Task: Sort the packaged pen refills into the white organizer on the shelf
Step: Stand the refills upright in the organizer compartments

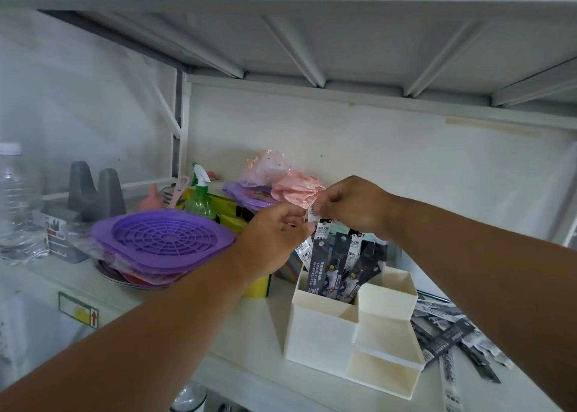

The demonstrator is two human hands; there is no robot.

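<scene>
pen refill packs (335,271) judged light, thin, flexible, slippery; best pinched at top tab. one pack top pinched by left hand (274,240) and right hand (349,205).

The white shelf (256,327) carries a white organizer (324,333) at centre, with loose refill packets (449,336) heaped just beside it on the right. To the left sit a stack of purple strainers (162,240), a green spray bottle (199,199), grey stands (93,190) and a clear bottle (14,199).
</scene>
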